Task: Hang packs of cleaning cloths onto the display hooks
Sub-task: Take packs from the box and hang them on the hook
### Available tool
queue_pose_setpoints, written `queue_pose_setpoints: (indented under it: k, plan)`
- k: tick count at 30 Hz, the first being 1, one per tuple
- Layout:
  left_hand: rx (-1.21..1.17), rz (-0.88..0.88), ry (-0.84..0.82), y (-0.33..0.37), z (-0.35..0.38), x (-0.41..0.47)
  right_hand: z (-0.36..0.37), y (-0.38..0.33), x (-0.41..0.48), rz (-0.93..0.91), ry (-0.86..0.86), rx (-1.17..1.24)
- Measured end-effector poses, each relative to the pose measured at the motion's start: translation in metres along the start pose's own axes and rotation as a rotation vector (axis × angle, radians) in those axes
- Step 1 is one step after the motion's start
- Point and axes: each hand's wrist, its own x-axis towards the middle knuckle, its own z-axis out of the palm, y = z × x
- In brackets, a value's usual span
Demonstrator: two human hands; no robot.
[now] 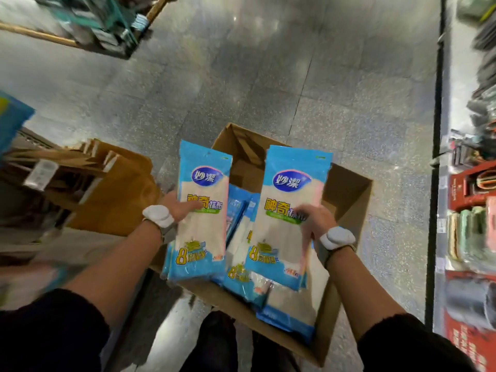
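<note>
I look down at an open cardboard box point(349, 194) on the floor. My left hand point(178, 208) grips a blue and white pack of cleaning cloths point(204, 229) by its left edge, thumb on the front, and holds it upright above the box. My right hand point(314, 221) grips a second pack like it point(284, 200) by its right side, also upright over the box. More packs point(290, 304) lie inside the box beneath them. No display hooks show clearly.
A stack of flattened brown cardboard point(118, 194) and a low shelf stand at the left. A shelf with goods point(472, 224) runs down the right edge behind a black rail point(436, 157). Grey tiled floor point(268, 76) stretches ahead. My legs are below the box.
</note>
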Motion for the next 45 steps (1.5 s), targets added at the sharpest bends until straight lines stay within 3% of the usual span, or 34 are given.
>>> queue_pose_setpoints:
  k: [3, 7, 10, 15, 18, 22, 28, 30, 37, 45]
  plan:
    - [-0.071, -0.03, 0.007, -0.005, 0.007, -0.029, 0.004, -0.023, -0.011, -0.068, -0.086, 0.092]
    - [-0.195, -0.03, -0.005, -0.01, 0.013, -0.067, 0.025, -0.048, -0.032, 0.077, -0.358, 0.25]
    - [-0.372, -0.02, -0.02, 0.0, 0.019, -0.095, 0.044, -0.064, -0.054, 0.06, -0.481, 0.223]
    - [-0.686, -0.078, -0.013, 0.001, 0.013, -0.135, 0.077, -0.073, -0.076, -0.15, -0.419, 0.017]
    - [-0.781, -0.039, 0.028, -0.012, -0.001, -0.154, 0.107, -0.067, -0.08, -0.086, -0.455, 0.023]
    - [-0.981, -0.117, -0.044, -0.036, -0.019, -0.169, 0.136, -0.058, -0.092, -0.048, -0.507, 0.013]
    - [-1.101, -0.014, -0.061, -0.096, -0.06, -0.202, 0.205, -0.046, -0.145, -0.104, -0.629, -0.018]
    - [-1.131, -0.055, -0.067, -0.117, -0.077, -0.209, 0.223, -0.046, -0.161, -0.106, -0.644, -0.035]
    - [-1.123, -0.088, 0.055, -0.199, -0.131, -0.233, 0.285, -0.039, -0.225, -0.051, -0.646, -0.048]
    - [-1.271, 0.005, 0.133, -0.303, -0.183, -0.283, 0.399, -0.05, -0.294, -0.041, -0.826, -0.113]
